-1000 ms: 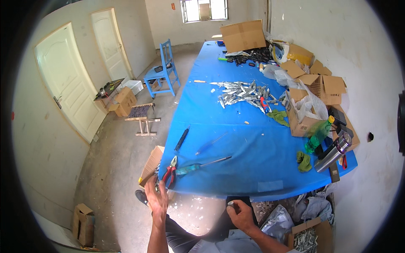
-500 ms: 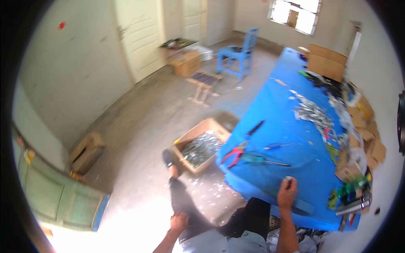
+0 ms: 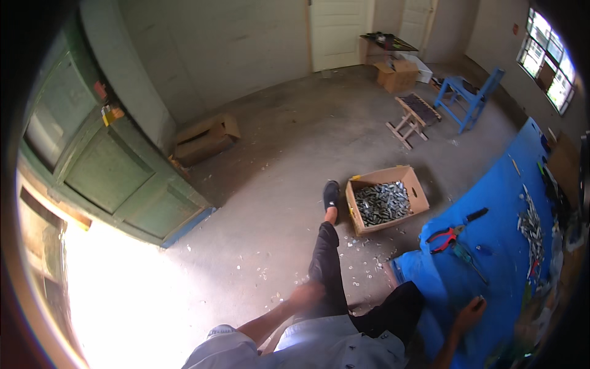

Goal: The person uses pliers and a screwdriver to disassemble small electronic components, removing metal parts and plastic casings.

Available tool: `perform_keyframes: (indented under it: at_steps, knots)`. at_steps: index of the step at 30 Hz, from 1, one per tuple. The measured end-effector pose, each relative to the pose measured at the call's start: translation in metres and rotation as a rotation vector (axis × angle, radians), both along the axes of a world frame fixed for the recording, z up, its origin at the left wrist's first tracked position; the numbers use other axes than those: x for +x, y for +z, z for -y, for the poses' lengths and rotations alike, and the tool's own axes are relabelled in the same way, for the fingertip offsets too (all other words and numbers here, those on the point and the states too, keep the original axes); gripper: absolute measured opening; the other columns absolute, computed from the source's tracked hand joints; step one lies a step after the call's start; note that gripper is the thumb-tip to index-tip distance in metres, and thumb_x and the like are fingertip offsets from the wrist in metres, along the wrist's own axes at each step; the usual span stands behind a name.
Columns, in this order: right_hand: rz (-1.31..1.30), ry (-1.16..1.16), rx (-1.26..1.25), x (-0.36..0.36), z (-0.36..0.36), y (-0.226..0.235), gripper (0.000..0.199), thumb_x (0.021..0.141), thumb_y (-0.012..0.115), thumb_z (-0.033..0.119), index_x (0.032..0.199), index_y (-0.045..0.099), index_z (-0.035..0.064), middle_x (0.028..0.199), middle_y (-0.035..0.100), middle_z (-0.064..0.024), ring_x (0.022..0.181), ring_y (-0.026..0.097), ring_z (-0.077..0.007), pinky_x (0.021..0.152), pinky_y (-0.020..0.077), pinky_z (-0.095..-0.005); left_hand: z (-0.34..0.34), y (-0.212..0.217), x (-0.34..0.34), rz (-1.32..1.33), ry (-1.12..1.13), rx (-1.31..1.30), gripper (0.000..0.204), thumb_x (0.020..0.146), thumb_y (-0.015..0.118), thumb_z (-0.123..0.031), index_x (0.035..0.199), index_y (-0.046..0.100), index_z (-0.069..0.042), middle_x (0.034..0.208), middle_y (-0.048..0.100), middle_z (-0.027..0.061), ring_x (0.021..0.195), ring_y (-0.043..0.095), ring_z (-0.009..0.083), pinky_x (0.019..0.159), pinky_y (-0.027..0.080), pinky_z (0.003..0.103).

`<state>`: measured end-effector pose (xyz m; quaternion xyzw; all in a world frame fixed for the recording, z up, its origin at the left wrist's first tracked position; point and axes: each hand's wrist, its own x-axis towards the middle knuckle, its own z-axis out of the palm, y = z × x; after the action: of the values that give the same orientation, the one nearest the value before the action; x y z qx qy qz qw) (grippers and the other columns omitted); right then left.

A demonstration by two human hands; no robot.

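Over my thigh is my left hand, its fingers smeared by motion. My right hand is at the blue-covered table, its fingers closed on a small metal piece that shows at the fingertips. Further along the cover lie red-handled pliers, a tool with a black handle, a screwdriver with a teal handle and a small blue item. A pile of metal pieces lies toward the table's far right side.
On the floor beside my foot stands a cardboard box holding many small metal parts. Small scraps litter the floor around it. Beyond are a folding stool and a blue chair. A green door stands at left.
My view has swung left, so the table and box now appear further right. My right hand still has the small metal piece; my left hand is now blurred over my thigh.
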<state>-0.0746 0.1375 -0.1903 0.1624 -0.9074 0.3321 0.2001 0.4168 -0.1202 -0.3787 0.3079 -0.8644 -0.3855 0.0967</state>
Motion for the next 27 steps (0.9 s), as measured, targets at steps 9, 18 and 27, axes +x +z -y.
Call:
perform_keyframes:
  at_steps: [9,18,27]
  knots:
    - [0.099,-0.118,0.167,-0.036,-0.009,-0.019,0.043,0.109,0.052,0.036,0.123,0.065,-0.0031,0.114,0.070,-0.0238,0.101,0.068,-0.0357,0.087,0.0550,-0.0402,-0.035,0.076,0.040,0.358,-0.170,0.400,0.027,0.097,0.058,-0.034,0.107,0.071,-0.013,0.102,0.075,0.0123,0.097,0.072,0.0342,0.084,0.055,0.048]
    - [-0.015,0.017,0.114,0.055,0.036,0.066,0.038,0.103,0.059,0.032,0.104,0.070,-0.0036,0.095,0.071,-0.0216,0.087,0.068,-0.0387,0.079,0.0554,-0.0489,-0.026,0.077,0.005,0.521,-0.331,0.243,0.027,0.094,0.064,-0.034,0.096,0.075,-0.009,0.094,0.073,0.0130,0.084,0.072,0.0306,0.077,0.057,0.045]
    - [0.008,-0.042,0.297,0.011,0.002,0.032,0.042,0.104,0.056,0.035,0.114,0.070,-0.0037,0.101,0.072,-0.0260,0.093,0.069,-0.0419,0.081,0.0553,-0.0497,-0.007,0.135,-0.029,0.326,0.002,0.246,0.028,0.091,0.068,-0.035,0.106,0.072,-0.012,0.100,0.073,0.0149,0.095,0.072,0.0341,0.083,0.057,0.048]
